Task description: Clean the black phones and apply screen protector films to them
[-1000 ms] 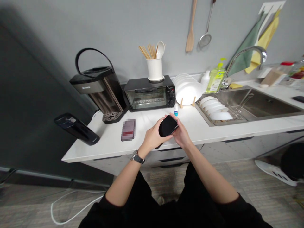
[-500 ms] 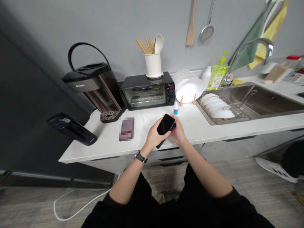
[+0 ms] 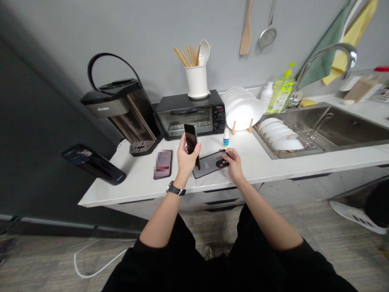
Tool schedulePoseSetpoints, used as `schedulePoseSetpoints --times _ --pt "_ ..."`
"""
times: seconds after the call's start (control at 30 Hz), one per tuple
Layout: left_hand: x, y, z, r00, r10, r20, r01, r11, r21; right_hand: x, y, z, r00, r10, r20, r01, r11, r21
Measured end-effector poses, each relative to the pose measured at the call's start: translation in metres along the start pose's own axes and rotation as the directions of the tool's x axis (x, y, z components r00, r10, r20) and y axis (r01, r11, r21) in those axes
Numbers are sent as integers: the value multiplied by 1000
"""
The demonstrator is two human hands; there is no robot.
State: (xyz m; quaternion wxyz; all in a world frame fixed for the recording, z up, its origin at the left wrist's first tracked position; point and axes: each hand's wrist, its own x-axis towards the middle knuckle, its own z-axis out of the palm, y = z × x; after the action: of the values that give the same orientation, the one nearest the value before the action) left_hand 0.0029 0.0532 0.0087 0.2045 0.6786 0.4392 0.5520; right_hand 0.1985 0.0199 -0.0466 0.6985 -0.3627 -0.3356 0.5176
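My left hand (image 3: 187,159) is closed around a black smartphone (image 3: 191,137), held upright over the white counter (image 3: 136,190). My right hand (image 3: 234,164) pinches the camera end of a dark, see-through phone case (image 3: 208,164), with cutouts at that end. The phone's lower edge is close to the case's left end; whether they touch I cannot tell. Left of my left hand lies another phone (image 3: 163,164), its screen blurred out. A small white and blue bottle (image 3: 226,138) stands just behind my right hand.
Behind my hands is a black toaster oven (image 3: 190,117) carrying a white utensil holder (image 3: 196,81). A drinks dispenser (image 3: 130,117) and a dark thermos (image 3: 92,164) stand left. Racked white plates (image 3: 243,113) and a sink (image 3: 343,129) with bowls are right. Another person's shoe (image 3: 358,217) shows below.
The phone and the case have come apart. My left hand has lifted the phone up and left, tilting it upright, while my right hand holds the case lower at the right.
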Motion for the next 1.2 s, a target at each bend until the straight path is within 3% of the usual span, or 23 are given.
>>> schedulePoseSetpoints --times 0.1,0.17,0.27,0.37,0.53,0.73,0.93,1.1,1.2 --pt "28 0 -7 999 26 -29 -27 999 -32 1 2 -3 999 19 -46 -17 999 34" --pt "41 1 -11 992 84 99 -91 993 70 0 1 -4 997 -8 -76 12 999 45" --pt "49 -2 -14 923 74 379 -203 928 313 -3 -2 -4 994 -51 -95 55 998 42" --pt "50 -15 -9 877 7 480 -249 861 444 -8 -4 -4 994 -30 -109 34 999 34" --pt "58 -48 11 808 24 589 -309 869 388 -9 -4 -3 999 -20 -33 19 1000 -18" --pt "77 -79 34 728 40 684 -290 923 254 -5 0 -2 1000 3 12 -2 999 -45" --pt "80 -88 39 725 47 688 -236 954 184 -2 1 -3 999 -26 32 27 998 -56" --pt "75 -86 37 709 34 704 -263 940 219 1 2 -3 999 -30 36 33 995 -93" --pt "66 -74 26 763 64 643 -259 942 214 1 3 -2 998 -40 44 45 991 -124"
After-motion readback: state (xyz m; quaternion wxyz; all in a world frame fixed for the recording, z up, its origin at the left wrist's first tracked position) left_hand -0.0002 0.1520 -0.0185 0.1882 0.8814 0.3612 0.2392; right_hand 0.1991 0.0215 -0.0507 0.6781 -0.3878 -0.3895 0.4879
